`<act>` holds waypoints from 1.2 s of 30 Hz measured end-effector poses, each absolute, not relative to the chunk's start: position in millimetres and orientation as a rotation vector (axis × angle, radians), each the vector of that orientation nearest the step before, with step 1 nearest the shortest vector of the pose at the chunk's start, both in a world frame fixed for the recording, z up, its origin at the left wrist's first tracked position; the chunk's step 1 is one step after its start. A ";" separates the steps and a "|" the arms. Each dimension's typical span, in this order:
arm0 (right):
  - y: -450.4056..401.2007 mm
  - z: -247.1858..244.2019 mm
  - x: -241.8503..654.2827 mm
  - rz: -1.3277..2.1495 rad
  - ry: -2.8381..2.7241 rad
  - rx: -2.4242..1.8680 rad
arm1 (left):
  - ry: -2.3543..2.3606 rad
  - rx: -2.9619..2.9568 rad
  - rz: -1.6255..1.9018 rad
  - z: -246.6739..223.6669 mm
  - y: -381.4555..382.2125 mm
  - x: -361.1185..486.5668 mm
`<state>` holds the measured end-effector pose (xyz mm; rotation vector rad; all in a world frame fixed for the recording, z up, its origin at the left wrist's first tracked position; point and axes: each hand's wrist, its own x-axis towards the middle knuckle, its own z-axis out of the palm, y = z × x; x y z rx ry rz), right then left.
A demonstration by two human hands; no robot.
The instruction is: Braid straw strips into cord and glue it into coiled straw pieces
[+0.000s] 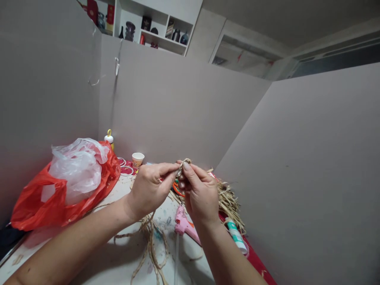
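Note:
A small piece of braided straw cord (186, 160) is raised above the table, pinched between both hands. My left hand (150, 188) holds its left side between thumb and fingertips. On the other side, my right hand (202, 192) grips it with the thumb pressed on top; part of the braid is hidden by the fingers. Loose twisted straw strands (152, 241) lie on the table below my left hand. Beneath my right wrist is a pink glue gun (184, 225). Something with an orange loop (177, 189) shows partly behind my fingers.
A red plastic bag (38, 202) with a clear bag (78, 170) sits at left. Behind are a paper cup (137, 159), white rings (126, 170) and a yellow-and-white bottle (109, 139). A dried straw bundle (230, 204) and teal-and-white tube (236, 236) lie right. Grey panels (166, 107) enclose the table.

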<state>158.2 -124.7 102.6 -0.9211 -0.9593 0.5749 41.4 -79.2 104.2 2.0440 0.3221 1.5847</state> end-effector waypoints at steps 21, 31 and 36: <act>-143.4 130.2 187.4 0.547 -1.236 -1.208 | 0.349 1.685 1.075 127.7 -70.0 22.9; -143.0 123.1 207.8 0.720 -1.050 -0.987 | 0.413 1.754 1.062 129.4 -59.7 16.4; -145.3 118.4 208.6 0.565 -1.147 -0.969 | 0.467 1.795 0.957 128.8 -58.3 15.6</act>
